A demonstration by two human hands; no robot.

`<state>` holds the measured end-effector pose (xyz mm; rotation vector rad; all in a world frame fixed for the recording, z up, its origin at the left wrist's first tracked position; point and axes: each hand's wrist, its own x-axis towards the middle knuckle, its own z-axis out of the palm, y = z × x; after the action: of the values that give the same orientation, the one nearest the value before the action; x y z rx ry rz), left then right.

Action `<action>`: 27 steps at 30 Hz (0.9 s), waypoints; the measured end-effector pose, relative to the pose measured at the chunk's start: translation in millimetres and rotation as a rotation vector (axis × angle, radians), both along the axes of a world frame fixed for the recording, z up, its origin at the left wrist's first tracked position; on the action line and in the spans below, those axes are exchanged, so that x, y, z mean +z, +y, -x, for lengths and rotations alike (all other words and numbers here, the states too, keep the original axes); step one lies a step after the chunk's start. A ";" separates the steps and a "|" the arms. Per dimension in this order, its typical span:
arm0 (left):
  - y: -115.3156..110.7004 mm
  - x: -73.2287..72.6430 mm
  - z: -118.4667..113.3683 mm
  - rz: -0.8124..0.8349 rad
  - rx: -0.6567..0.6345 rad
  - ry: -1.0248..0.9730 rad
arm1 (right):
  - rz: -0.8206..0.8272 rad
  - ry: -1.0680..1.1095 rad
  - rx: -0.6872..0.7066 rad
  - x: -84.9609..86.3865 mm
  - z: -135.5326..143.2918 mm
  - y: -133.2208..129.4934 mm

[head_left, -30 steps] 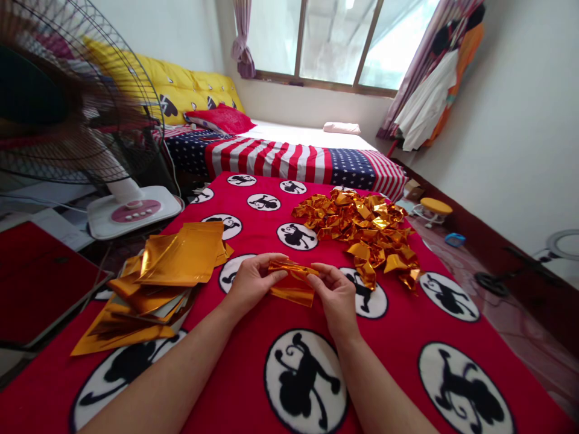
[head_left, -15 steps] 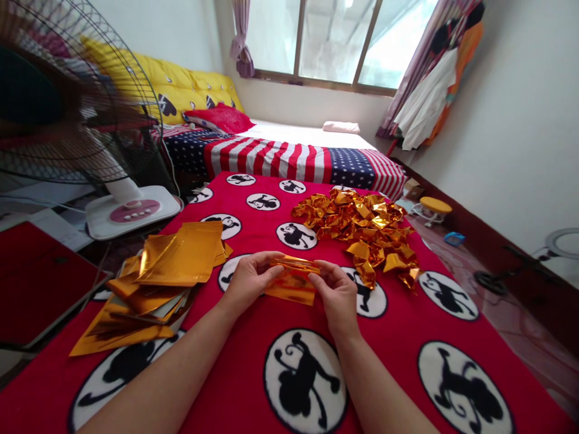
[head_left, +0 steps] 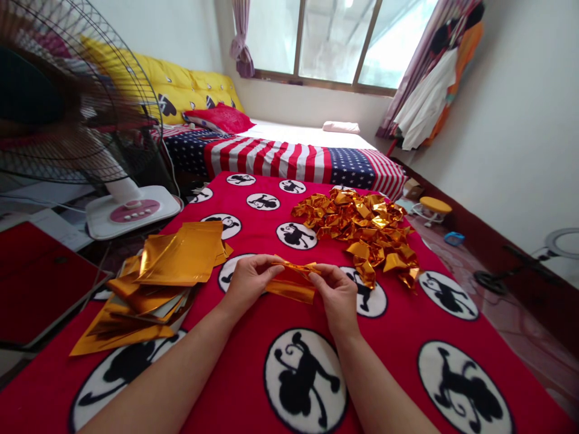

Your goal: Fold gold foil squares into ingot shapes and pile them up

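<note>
A shiny gold foil sheet (head_left: 292,290) is held between my two hands, its far edge gathered into narrow folds and its near part hanging toward me. My left hand (head_left: 251,280) pinches the left end with thumb and fingers. At the right end, my right hand (head_left: 335,290) grips the folded edge the same way. To the left lies an uneven stack of flat gold foil sheets (head_left: 178,256). Beyond my right hand is a heap of folded gold foil pieces (head_left: 357,220).
All this rests on a red cloth (head_left: 226,374) with black-and-white monkey circles. A fan (head_left: 131,208) with blurred blades stands at left, beside a red panel (head_left: 45,280). Behind is a bed (head_left: 289,154); a yellow-topped stool (head_left: 435,205) is on the floor at right.
The foil's far edge has tilted and bunched more between my fingers, and its near flap shows a darker, narrower face. Both hands stay in nearly the same place.
</note>
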<state>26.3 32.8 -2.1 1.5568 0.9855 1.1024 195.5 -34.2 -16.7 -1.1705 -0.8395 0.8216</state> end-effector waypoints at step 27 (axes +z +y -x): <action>-1.3 -0.6 -0.6 -0.085 -0.056 0.089 | 0.004 -0.047 0.090 3.2 2.1 -0.4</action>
<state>26.9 31.5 -2.7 1.7049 0.9591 1.0551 193.4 -34.7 -13.5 -1.1659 -0.9352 0.8727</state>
